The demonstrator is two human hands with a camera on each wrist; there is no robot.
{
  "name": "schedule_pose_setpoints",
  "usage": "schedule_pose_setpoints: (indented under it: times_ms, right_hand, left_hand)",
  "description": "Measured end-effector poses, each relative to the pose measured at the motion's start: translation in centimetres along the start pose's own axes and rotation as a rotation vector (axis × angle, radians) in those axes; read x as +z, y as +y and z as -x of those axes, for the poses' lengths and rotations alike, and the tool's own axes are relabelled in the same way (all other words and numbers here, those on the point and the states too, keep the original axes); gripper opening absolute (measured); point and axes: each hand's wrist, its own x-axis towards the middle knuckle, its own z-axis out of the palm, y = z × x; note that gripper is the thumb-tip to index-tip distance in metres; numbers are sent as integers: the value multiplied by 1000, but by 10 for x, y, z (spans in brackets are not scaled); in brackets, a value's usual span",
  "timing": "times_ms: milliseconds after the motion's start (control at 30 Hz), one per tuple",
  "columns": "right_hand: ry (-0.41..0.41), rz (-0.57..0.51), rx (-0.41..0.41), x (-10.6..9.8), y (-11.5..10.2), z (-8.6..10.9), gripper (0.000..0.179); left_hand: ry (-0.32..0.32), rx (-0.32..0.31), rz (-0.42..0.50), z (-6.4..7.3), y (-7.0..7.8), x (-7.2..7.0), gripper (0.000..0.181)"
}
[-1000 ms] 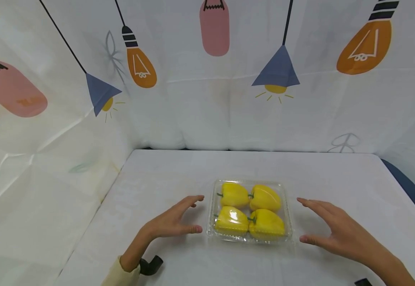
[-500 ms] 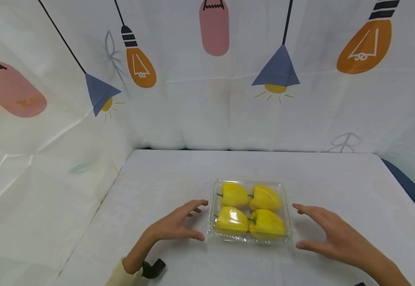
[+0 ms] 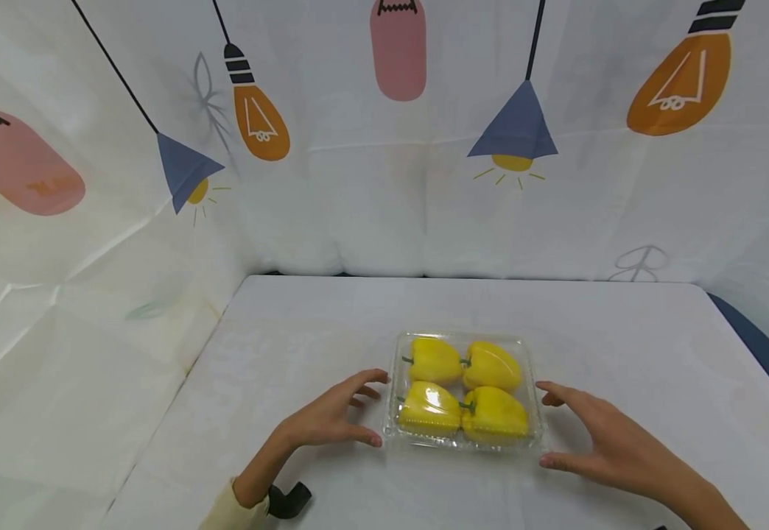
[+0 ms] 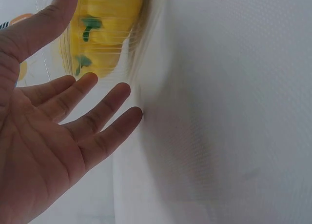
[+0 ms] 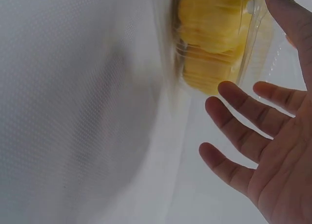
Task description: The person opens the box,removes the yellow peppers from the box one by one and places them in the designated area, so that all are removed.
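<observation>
A clear plastic clamshell box point(image 3: 462, 352) lies on the white table with several yellow bell peppers point(image 3: 490, 366) inside, their green stems towards the left. At its left side is my left hand point(image 3: 328, 418), fingers spread and thumb apart, nearly at the wall. My right hand point(image 3: 613, 442) stands at the right side in a like pose, fingertips just off the box. In the left wrist view the left palm point(image 4: 39, 155) faces the box and holds nothing. The right wrist view shows the right fingers point(image 5: 239, 131) loosely extended near the box's ribbed wall.
The white table point(image 3: 318, 316) stretches around the box. Behind it hangs a pale curtain point(image 3: 371, 206) printed with lamps and bulbs, which also runs along the left side. A black curved piece point(image 3: 289, 500) sits at the left wrist.
Both hands have moved inward to the box, the left one to the right and the right one to the left, each slightly lower in the head view. The box has stayed put.
</observation>
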Motion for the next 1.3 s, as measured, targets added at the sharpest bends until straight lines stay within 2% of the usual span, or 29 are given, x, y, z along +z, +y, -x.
schedule_pose_setpoints:
  times_ms: [367, 733, 1300]
  right_hand:
    - [-3, 0, -16, 3, -3, 0, 86]
    - [-3, 2, -37, 4, -4, 1, 81]
    - [-57, -61, 24, 3, -5, 2, 80]
  left_hand:
    - [2, 14, 48, -2, 0, 2, 93]
    - [-13, -32, 118, -1, 5, 3, 92]
    - [-67, -26, 161, -1, 1, 5, 93]
